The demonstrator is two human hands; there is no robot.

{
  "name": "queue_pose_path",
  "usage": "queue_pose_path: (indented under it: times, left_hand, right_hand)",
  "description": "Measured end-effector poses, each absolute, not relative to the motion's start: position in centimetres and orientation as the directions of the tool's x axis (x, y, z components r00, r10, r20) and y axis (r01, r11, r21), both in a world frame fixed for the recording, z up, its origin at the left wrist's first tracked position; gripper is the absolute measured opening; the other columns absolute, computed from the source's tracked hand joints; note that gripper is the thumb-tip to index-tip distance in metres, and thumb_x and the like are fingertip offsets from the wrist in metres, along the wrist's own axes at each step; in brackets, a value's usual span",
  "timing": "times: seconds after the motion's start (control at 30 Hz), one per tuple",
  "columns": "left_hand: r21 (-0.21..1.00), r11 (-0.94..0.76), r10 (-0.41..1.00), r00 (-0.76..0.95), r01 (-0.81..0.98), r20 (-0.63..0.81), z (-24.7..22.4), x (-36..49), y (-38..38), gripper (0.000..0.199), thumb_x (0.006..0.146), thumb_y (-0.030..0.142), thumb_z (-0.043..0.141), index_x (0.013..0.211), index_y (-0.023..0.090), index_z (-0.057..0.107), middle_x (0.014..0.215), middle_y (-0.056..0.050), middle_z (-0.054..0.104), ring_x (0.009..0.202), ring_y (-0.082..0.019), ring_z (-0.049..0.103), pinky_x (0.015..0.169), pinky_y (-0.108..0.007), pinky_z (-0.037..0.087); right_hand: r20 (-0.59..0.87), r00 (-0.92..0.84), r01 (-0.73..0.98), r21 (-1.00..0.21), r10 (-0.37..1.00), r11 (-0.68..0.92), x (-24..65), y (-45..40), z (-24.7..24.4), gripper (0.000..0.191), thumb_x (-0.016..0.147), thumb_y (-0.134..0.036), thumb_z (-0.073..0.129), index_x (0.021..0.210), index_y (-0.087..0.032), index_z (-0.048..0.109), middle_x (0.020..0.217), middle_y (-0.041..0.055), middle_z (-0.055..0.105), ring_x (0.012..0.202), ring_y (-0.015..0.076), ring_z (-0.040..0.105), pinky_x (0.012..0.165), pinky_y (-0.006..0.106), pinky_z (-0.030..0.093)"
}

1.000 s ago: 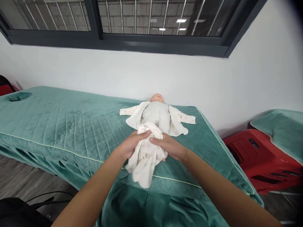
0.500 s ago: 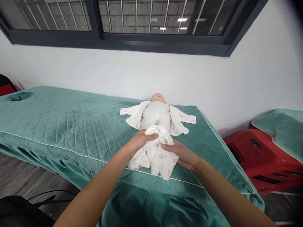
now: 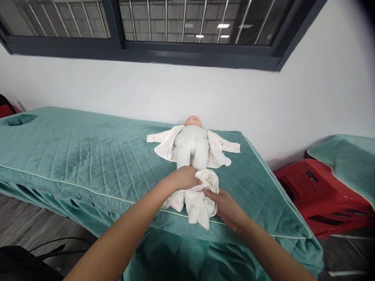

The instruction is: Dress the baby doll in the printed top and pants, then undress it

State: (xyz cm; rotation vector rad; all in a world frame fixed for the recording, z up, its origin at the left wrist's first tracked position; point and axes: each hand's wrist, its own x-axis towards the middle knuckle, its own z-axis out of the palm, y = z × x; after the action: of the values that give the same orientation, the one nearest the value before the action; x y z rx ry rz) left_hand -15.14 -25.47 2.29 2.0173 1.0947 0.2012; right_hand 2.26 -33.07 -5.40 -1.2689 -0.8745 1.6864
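A baby doll [image 3: 192, 142] with a pale cloth body lies on its back, its head toward the wall. It wears a white patterned baby jacket [image 3: 218, 148], spread open at both sides. Bunched white baby pants [image 3: 196, 207] with small printed figures are at the lower ends of the doll's legs. My left hand [image 3: 184, 177] is closed on the bunched cloth at its upper left, over the doll's lower legs. On the right side, my right hand [image 3: 227, 207] grips the same pants with the thumb on top. The doll's feet are hidden by cloth and hands.
The doll lies on a bed with a green quilted cover [image 3: 96, 148], which has a face hole [image 3: 20, 119] at the far left. A red plastic stool-like piece [image 3: 316, 195] with green cloth over it stands at the right. Behind is a white wall beneath a barred window.
Both hands have drawn the pants down toward the bed's near edge. The doll's legs, covered by the cloth before, now show down to my left hand.
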Motion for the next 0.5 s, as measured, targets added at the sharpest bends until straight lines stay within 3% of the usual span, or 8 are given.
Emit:
queue_pose_path:
  times: [0.13, 0.27, 0.5]
  left_hand:
    - [0.680, -0.307, 0.786, 0.581, 0.666, -0.214, 1.1, -14.7, -25.5, 0.021, 0.081, 0.029, 0.059, 0.091, 0.018, 0.074, 0.099, -0.013, 0.075, 0.088, -0.028, 0.067, 0.070, -0.030, 0.044]
    - [0.716, -0.297, 0.783, 0.590, 0.631, -0.196, 1.1, -15.1, -25.3, 0.019, 0.078, 0.029, 0.063, 0.089, 0.019, 0.074, 0.097, -0.012, 0.075, 0.087, -0.027, 0.068, 0.072, -0.030, 0.045]
    - [0.781, -0.290, 0.756, 0.633, 0.554, -0.168, 1.8, -16.1, -25.2, 0.024, 0.076, 0.032, 0.067, 0.094, 0.020, 0.076, 0.096, -0.008, 0.076, 0.087, -0.027, 0.068, 0.075, -0.029, 0.046]
  right_hand:
    - [-0.289, -0.032, -0.002, -0.957, 0.957, -0.289, 2.6, -32.7, -6.9, 0.049, 0.076, -0.054, 0.073, 0.108, -0.018, 0.070, 0.105, 0.0092, 0.075, 0.098, 0.0312, 0.069, 0.079, 0.039, 0.056]
    - [-0.176, 0.057, 0.195, -0.963, 0.983, -0.184, 2.7, -32.4, -7.3, 0.046, 0.074, -0.055, 0.072, 0.104, -0.020, 0.072, 0.104, 0.0076, 0.075, 0.100, 0.0344, 0.067, 0.083, 0.041, 0.053]
    - [-0.099, 0.119, 0.306, -0.943, 0.988, -0.132, 2.5, -33.2, -7.3, 0.047, 0.083, -0.053, 0.063, 0.116, -0.019, 0.069, 0.109, 0.0071, 0.074, 0.099, 0.0320, 0.066, 0.086, 0.040, 0.050]
